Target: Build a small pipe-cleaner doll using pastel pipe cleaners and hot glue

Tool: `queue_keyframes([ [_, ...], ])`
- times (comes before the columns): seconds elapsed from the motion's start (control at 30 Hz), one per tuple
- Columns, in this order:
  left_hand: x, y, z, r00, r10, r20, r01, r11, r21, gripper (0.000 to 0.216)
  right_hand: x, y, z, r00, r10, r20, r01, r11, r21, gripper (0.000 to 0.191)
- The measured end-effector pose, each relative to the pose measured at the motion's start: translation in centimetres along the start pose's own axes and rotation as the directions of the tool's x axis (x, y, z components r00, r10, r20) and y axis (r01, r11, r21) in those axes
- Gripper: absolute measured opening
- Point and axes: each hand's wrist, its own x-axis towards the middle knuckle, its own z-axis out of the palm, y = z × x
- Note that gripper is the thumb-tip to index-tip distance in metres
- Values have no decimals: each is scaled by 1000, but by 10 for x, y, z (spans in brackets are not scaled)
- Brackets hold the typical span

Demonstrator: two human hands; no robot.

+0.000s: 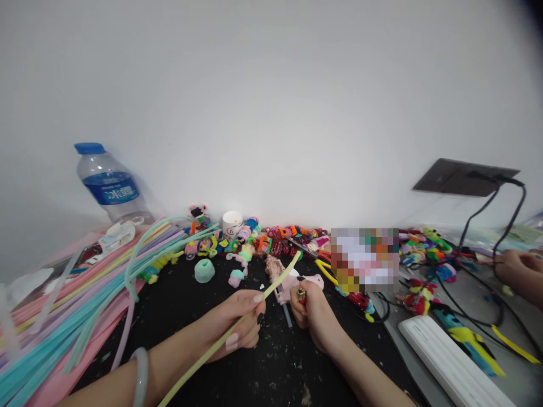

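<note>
A long pale yellow pipe cleaner (pixel 198 362) runs through my left hand (pixel 237 322), pinched between thumb and fingers, its tip slanting up to the right. My right hand (pixel 314 314) is curled into a fist, thumb on top. A small gold and red thing (pixel 301 295) shows at the fist; I cannot make out its kind. Just behind the fist lies a pink glue gun (pixel 314 281), partly hidden, with a clear glue stick (pixel 288 315) at its end. A mint-green fuzzy coil (pixel 204 271) sits on the black mat (pixel 178 322), apart from both hands.
Bundled coloured pipe cleaners (pixel 97 294) cover the left side, below a water bottle (pixel 108 183). A paper cup (pixel 232 222) and several fuzzy figures line the wall. Scissors (pixel 303 246) lie behind. At right are a white power strip (pixel 453 356), black cables and another person's hand (pixel 520 271).
</note>
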Motion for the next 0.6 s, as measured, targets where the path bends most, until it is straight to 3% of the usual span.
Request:
queue_keyframes([
  [0.6, 1, 0, -2, 1000, -14, 9, 14, 1000, 7, 26, 1, 1, 0, 1000, -6, -1, 6, 1000, 20, 48],
])
